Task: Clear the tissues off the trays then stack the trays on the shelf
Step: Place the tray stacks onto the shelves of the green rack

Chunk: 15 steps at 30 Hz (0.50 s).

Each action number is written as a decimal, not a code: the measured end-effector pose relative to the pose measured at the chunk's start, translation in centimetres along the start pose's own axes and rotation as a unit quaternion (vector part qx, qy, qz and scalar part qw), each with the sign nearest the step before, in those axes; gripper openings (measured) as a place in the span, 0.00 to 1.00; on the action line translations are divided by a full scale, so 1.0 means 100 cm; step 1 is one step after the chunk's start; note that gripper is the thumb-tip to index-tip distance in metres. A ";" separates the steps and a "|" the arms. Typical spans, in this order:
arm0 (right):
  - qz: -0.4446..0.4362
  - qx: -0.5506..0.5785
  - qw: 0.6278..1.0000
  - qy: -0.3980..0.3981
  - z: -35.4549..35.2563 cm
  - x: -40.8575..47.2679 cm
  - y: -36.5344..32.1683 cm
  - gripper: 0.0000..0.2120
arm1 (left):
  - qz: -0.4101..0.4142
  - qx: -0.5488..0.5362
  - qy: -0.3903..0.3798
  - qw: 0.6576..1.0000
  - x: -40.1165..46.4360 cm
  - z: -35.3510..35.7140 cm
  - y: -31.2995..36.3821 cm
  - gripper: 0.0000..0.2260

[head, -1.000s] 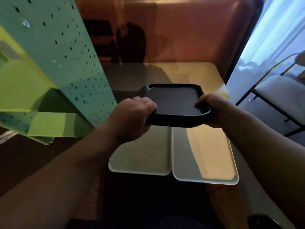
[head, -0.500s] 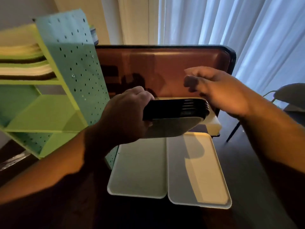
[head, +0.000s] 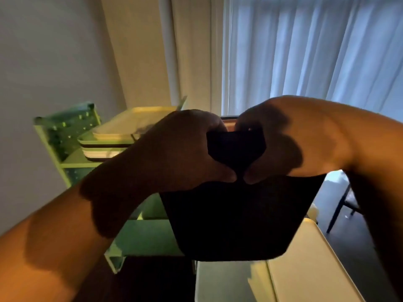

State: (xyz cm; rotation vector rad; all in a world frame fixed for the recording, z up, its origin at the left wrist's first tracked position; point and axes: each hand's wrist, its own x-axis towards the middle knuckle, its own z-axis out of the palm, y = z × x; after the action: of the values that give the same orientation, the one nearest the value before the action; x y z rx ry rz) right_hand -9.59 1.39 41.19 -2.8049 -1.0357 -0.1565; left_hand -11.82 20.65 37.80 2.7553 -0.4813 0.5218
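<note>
Room setting. A plain pale wall (head: 43, 62) fills the upper left. Beside it hangs a beige drape (head: 139, 51), then a white vertical frame strip (head: 192, 51). Sheer white curtains (head: 316, 46) in long vertical folds cover the window on the right and pass cool bluish daylight; warm yellowish light tints the lower surfaces. At the right edge, a chair (head: 346, 201) with thin dark legs stands on a dark floor (head: 349, 243). The dark counter (head: 152, 280) lies in shadow below.

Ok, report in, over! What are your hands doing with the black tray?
Left hand and right hand both grip black tray, raised. Shelf already holds stacked trays. Nothing blocking.
</note>
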 end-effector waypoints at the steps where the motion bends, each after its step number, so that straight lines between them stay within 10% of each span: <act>1: 0.004 0.008 1.000 0.002 -0.004 0.003 -0.014 0.19 | -0.002 -0.005 0.001 1.000 -0.005 -0.012 -0.005 0.23; 15: -0.037 0.075 0.988 0.131 -0.018 0.054 -0.147 0.19 | -0.007 0.073 0.069 0.995 -0.064 -0.118 -0.088 0.29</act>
State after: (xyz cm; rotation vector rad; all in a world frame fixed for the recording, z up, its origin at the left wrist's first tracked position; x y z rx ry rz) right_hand -15.21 15.53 45.29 -2.5290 -1.0404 -0.4242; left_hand -17.74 34.32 43.84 2.8320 -0.4042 0.7663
